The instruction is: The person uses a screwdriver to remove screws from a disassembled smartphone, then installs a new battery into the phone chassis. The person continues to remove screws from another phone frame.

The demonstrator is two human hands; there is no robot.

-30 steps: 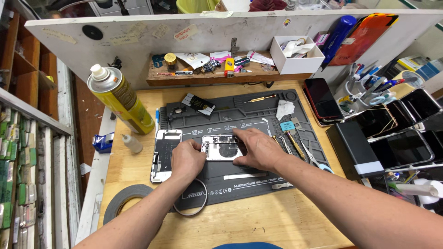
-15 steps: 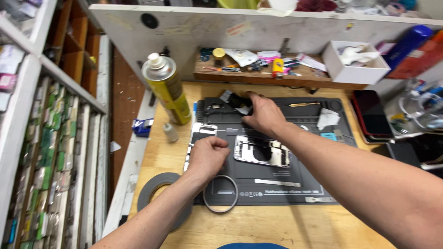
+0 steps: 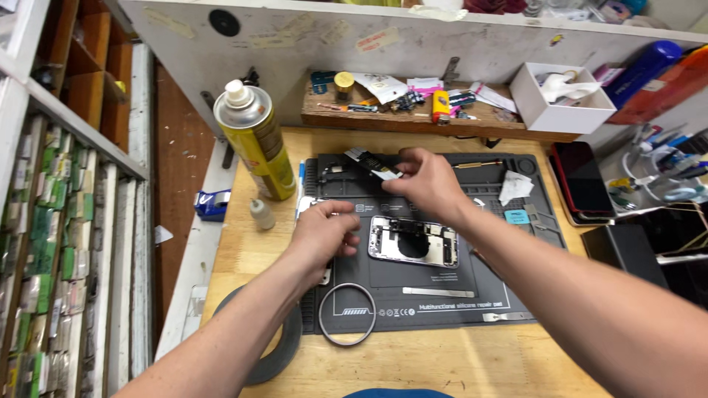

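Note:
An opened phone housing [image 3: 413,242] lies on the dark repair mat [image 3: 442,295] in the middle of the wooden bench. My left hand [image 3: 324,232] hovers just left of it with its fingers curled, over a second white phone part mostly hidden beneath it. My right hand [image 3: 424,180] is at the mat's far edge, pinching a small black and white component [image 3: 376,166] that rests there. A thin metal ring [image 3: 346,315] lies at the mat's near left corner.
A yellow spray can [image 3: 254,140] and a small white bottle [image 3: 260,214] stand left of the mat. A wooden tray of small parts [image 3: 413,110], a white box [image 3: 560,99], phones [image 3: 586,180] and a pen cup sit behind and right. A tape roll [image 3: 276,346] lies near left.
My right hand left the phone housing and reached to the far edge of the mat, where it took hold of the small component. The left hand stayed beside the housing. The view swung left.

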